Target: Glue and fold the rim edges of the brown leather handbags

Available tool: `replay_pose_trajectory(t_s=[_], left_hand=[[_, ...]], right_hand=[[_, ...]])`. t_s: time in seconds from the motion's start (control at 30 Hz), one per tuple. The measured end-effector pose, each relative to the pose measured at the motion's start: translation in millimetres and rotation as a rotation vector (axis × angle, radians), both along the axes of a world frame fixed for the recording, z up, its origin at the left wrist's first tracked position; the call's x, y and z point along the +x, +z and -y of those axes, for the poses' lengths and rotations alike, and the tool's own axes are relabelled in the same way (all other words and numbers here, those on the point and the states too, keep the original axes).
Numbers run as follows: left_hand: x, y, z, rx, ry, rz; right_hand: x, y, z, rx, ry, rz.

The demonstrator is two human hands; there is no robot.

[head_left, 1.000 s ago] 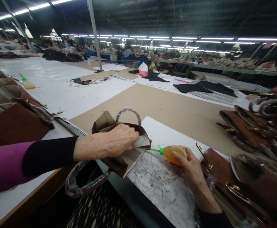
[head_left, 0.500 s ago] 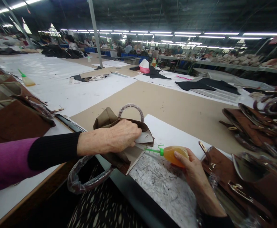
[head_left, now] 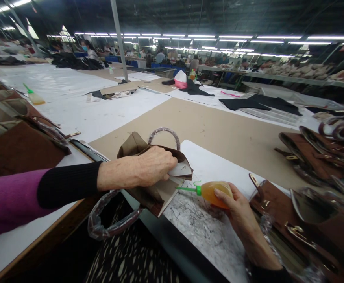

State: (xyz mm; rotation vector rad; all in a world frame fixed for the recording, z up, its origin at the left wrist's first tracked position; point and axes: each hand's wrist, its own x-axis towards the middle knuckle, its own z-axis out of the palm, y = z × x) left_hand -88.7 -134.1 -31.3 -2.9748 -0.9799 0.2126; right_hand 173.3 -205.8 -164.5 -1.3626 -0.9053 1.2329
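My left hand [head_left: 148, 167] is closed on the upper edge of a brown handbag [head_left: 135, 151], whose lining is partly turned out. The fingertips are hidden behind the fabric. One plastic-wrapped handle [head_left: 164, 131] stands up behind the bag; another wrapped handle [head_left: 113, 228] hangs over the table edge in front. My right hand [head_left: 238, 208] grips a squeeze bottle of amber glue [head_left: 216, 192], tilted sideways. Its thin green nozzle [head_left: 186, 189] points left, with the tip at the bag's pale inner flap [head_left: 172, 188].
Brown handbags with metal clasps [head_left: 302, 232] lie at the right, and more bags [head_left: 24, 141] stand at the left. A second glue bottle [head_left: 34, 96] lies on the left table. Black fabric pieces [head_left: 257, 104] and a pink-and-white item [head_left: 180, 79] are farther back. People work in the background.
The glue bottle in my right hand has moved slightly left, bringing its nozzle tip to the bag's flap. My left hand keeps its hold; the view has shifted a little.
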Motion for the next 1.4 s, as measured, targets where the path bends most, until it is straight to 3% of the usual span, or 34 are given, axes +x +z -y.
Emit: replay_pose_trajectory(t_s=[0.73,1.03,1.27,1.4], left_hand=[[6.6,10.0,2.0,-0.012,0.046,-0.116],[3.3,2.2,-2.9,0.006,0.021,-0.081],[5.2,6.0,-0.5,-0.005,0.028,-0.110],[3.1,1.9,-3.0,0.005,0.035,-0.112]], right_hand=[[-12.2,8.8,25.9,-0.046,0.097,-0.015],[-17.6,7.5,40.8,-0.026,0.162,-0.041],[-27.0,11.9,54.1,-0.062,0.135,-0.092],[-37.7,22.5,62.8,-0.082,0.030,-0.137]])
